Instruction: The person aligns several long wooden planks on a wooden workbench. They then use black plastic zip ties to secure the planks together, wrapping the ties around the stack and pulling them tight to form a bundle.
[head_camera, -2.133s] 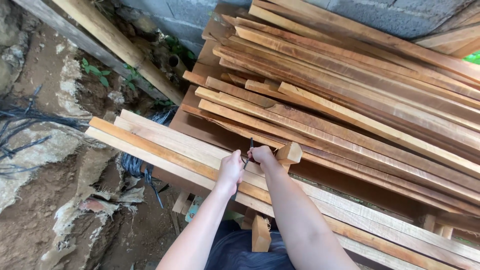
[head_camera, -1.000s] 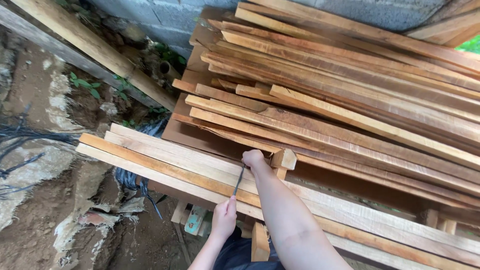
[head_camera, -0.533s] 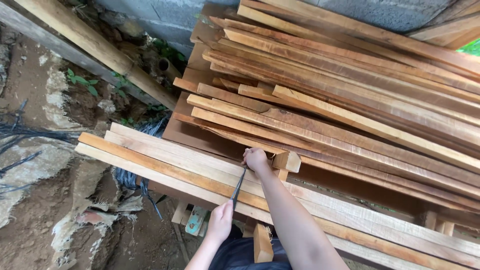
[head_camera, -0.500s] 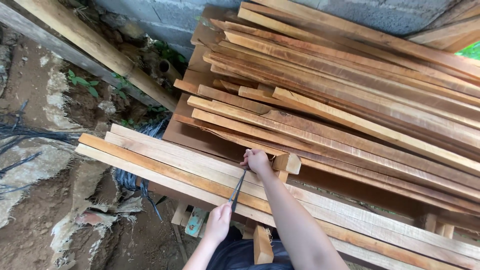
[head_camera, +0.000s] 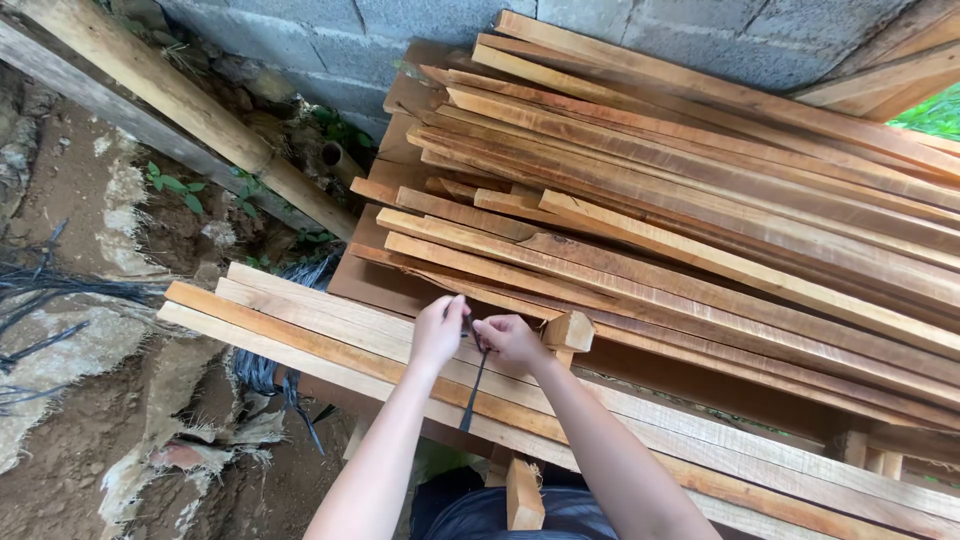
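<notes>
**Both hands on a dark strap over stacked boards**

The left hand and the right hand meet close together above the front boards of a lumber pile; both sets of fingers are pinched on the top of a thin dark strap, which hangs down from them across the pale planks; whether it is a strap or a flat blade is hard to tell from here. A short wooden block sits just beside the right hand; another block stands lower down, near the person's body. The pile leans toward a grey block wall; bare soil and black cables lie to the left.
</notes>
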